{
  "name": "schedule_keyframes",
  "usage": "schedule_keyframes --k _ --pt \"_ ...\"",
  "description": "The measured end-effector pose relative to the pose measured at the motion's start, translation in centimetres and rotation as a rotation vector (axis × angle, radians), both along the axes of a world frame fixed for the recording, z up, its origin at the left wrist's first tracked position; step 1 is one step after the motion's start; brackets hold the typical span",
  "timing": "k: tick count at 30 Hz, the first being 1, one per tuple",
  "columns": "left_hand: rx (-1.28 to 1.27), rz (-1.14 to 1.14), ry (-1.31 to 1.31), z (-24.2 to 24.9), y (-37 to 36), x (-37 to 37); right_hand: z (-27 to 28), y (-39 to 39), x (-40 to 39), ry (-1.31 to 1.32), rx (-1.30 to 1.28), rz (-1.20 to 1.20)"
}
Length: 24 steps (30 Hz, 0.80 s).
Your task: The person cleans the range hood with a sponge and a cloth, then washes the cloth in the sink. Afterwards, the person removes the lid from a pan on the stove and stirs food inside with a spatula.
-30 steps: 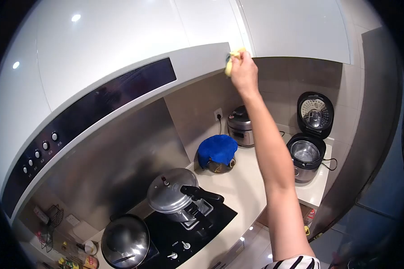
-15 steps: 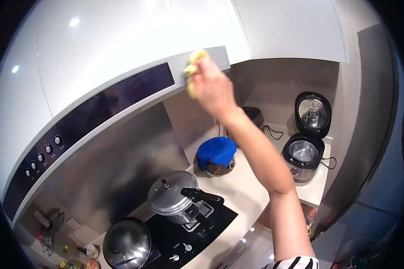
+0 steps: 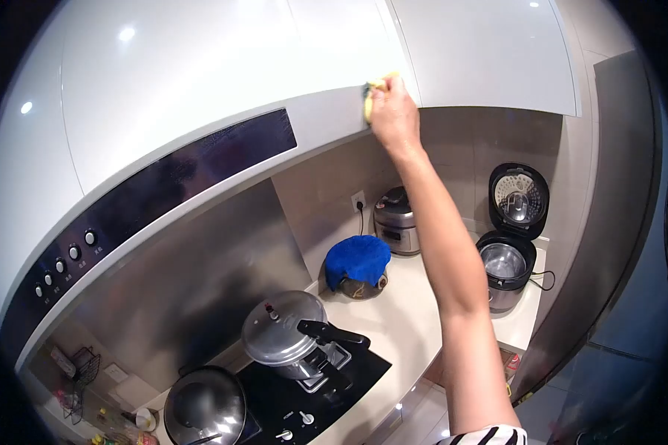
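Observation:
My right hand (image 3: 395, 119) is raised to the right end of the range hood's front panel (image 3: 330, 111). Its fingers are closed around a yellow sponge (image 3: 369, 108) with a dark green side, pressed against the grey panel just under the white cabinet doors. The hand hides much of the sponge. Left of it on the panel run a dark glossy strip (image 3: 200, 159) and several round knobs (image 3: 74, 253). My left hand is out of view.
Below stand a pressure cooker (image 3: 283, 330) on the black gas stove (image 3: 274, 400) and a lidded wok (image 3: 205, 408). On the counter (image 3: 401, 319) are a pot under a blue cloth (image 3: 358, 259), a closed rice cooker (image 3: 397, 222) and an open rice cooker (image 3: 506, 263).
My right hand has slid to the right along the hood panel with the sponge, reaching its far end. The closed rice cooker and wall socket now show more. The view has shifted slightly.

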<state>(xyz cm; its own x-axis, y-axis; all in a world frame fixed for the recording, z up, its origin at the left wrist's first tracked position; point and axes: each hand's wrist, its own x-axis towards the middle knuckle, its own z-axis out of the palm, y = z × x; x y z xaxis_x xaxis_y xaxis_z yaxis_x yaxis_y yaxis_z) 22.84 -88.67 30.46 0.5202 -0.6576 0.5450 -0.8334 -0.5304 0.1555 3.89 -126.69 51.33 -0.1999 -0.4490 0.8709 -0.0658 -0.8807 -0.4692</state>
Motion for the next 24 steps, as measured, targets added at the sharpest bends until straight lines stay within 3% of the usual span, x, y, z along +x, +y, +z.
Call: schedule_keyframes --k 1,3,5,8,9,10,12,16,19,21,24 --pt "0.0 0.0 0.0 0.0 0.0 0.2 -0.3 0.8 0.5 0.038 0.034 0.032" --pt "0.002 0.014 0.007 -0.5 0.0 0.5 -0.6 5.6 2.5 0.152 -0.353 -0.019" --pt "0.004 0.037 0.016 -0.9 0.4 0.4 -0.8 9.8 4.2 0.105 -0.41 0.148" --pt "0.0 0.054 0.019 -1.1 0.4 0.5 0.0 3.3 2.7 0.103 -0.404 0.001" --pt "-0.007 0.058 0.022 -1.2 0.3 0.4 -0.2 1.5 1.1 0.116 -0.123 0.032" --pt "-0.014 0.054 0.022 -1.1 0.1 0.2 -0.2 -0.7 0.1 0.079 -0.011 0.076" --pt "-0.023 0.047 0.021 -1.1 -0.2 0.1 -1.2 -2.7 0.1 0.02 -0.135 -0.153" --pt "-0.095 0.099 0.055 -2.7 2.7 0.5 -2.0 3.8 2.0 0.055 -0.323 -0.141" --pt "-0.203 0.33 0.151 -7.6 10.6 1.6 -1.9 14.4 6.8 0.009 -0.618 0.04" --pt "-0.282 0.605 0.232 -12.7 18.4 2.4 -1.4 21.6 9.3 0.058 -0.692 0.199" --pt "-0.363 1.159 0.394 -21.6 31.4 1.2 -1.4 21.1 9.0 0.118 -0.645 0.241"
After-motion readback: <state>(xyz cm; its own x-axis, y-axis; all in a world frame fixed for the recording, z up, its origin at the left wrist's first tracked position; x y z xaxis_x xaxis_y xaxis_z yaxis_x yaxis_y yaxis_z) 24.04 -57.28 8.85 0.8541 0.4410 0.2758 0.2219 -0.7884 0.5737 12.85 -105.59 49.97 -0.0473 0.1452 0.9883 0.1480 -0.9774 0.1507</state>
